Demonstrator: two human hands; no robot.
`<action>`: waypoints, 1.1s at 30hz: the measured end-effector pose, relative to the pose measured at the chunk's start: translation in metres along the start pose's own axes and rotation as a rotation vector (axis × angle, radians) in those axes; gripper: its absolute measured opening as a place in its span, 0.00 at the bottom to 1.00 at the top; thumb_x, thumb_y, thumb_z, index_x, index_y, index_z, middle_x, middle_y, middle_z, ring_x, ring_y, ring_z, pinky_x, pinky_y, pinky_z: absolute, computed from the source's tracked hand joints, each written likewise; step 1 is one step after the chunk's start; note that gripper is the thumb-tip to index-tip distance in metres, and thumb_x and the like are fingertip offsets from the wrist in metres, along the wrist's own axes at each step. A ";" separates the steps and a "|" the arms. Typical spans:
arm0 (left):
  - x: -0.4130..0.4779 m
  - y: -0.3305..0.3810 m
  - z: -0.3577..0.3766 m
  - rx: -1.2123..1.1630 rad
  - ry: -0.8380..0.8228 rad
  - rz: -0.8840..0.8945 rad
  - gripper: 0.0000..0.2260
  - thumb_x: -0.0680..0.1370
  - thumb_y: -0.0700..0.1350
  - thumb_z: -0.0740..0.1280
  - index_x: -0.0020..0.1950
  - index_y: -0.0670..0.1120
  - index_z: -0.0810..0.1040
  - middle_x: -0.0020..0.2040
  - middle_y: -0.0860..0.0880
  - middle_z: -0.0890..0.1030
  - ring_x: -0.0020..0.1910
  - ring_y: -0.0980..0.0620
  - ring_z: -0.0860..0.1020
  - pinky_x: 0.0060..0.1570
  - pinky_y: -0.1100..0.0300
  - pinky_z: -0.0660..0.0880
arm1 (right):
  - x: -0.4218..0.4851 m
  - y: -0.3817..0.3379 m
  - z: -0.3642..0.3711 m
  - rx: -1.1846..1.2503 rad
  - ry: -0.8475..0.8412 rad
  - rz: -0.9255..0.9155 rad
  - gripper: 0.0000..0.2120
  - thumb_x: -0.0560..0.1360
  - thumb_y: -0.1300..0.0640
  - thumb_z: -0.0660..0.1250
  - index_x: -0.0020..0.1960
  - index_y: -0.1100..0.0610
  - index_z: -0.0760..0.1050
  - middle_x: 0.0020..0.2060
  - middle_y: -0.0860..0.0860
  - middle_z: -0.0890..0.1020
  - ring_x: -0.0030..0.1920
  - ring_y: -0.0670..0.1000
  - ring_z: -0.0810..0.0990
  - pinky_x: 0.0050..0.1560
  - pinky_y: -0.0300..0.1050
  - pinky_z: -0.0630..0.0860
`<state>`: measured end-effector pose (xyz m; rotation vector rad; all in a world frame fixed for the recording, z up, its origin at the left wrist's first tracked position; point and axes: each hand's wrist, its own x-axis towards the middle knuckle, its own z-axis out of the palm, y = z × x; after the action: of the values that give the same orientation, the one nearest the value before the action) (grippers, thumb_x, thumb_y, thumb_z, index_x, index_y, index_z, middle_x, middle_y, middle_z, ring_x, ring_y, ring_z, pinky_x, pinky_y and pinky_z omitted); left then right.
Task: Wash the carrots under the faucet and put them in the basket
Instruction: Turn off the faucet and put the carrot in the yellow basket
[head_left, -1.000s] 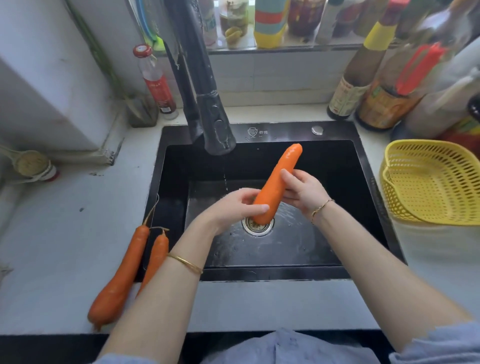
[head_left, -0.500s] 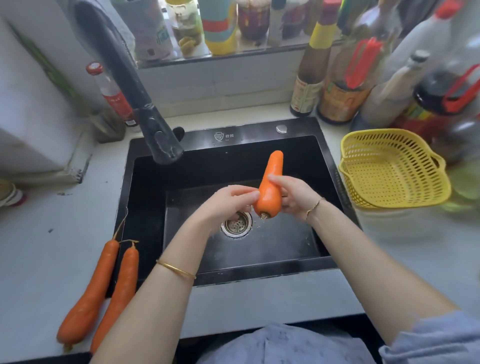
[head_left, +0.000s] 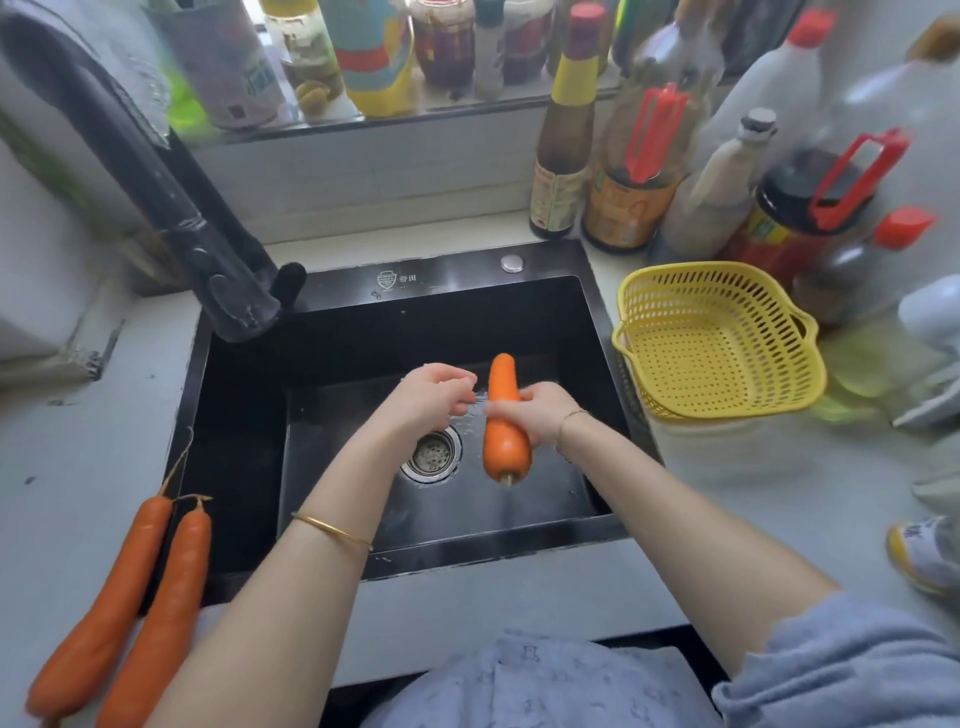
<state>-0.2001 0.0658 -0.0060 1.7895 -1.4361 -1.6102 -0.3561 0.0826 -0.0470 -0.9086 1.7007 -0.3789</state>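
Observation:
My right hand (head_left: 540, 415) grips a thick orange carrot (head_left: 504, 441) round its middle, holding it nearly upright over the black sink (head_left: 597, 332), stem end down. My left hand (head_left: 431, 395) hovers just left of the carrot with fingers loosely curled, holding nothing. The black faucet (head_left: 228, 291) hangs over the sink's back left corner. Two more carrots (head_left: 114, 608) lie side by side on the counter left of the sink. An empty yellow basket (head_left: 722, 338) stands on the counter to the right of the sink.
Many bottles and jars (head_left: 639, 192) crowd the back right counter and the window ledge behind the sink. The drain strainer (head_left: 431, 454) sits in the sink floor. A small white and yellow object (head_left: 924, 551) lies at the right edge.
My left hand has let go of the carrot, which now only my right hand holds. The carrot has shifted right, away from the faucet, and stands more upright.

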 end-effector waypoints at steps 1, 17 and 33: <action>0.001 0.002 0.003 0.009 0.001 0.006 0.09 0.81 0.42 0.62 0.59 0.48 0.78 0.51 0.48 0.81 0.47 0.54 0.78 0.44 0.62 0.73 | 0.000 0.000 -0.002 -0.067 0.010 -0.026 0.22 0.68 0.39 0.72 0.49 0.56 0.77 0.39 0.52 0.82 0.40 0.51 0.82 0.44 0.49 0.80; 0.022 0.055 0.078 -0.070 0.150 0.170 0.14 0.80 0.40 0.64 0.65 0.47 0.74 0.56 0.48 0.78 0.48 0.54 0.77 0.45 0.62 0.74 | -0.050 -0.023 -0.142 0.713 0.067 -0.021 0.20 0.73 0.47 0.71 0.59 0.54 0.71 0.46 0.57 0.79 0.41 0.55 0.81 0.43 0.58 0.82; 0.035 0.068 0.154 0.106 0.010 0.156 0.24 0.76 0.40 0.70 0.70 0.47 0.67 0.44 0.50 0.77 0.42 0.54 0.76 0.43 0.60 0.74 | 0.017 0.032 -0.159 0.028 0.401 0.176 0.26 0.78 0.47 0.63 0.66 0.66 0.69 0.61 0.61 0.76 0.58 0.63 0.78 0.58 0.53 0.76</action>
<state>-0.3714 0.0629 -0.0184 1.6920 -1.6403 -1.4703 -0.5160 0.0598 -0.0268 -0.6845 2.1190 -0.4879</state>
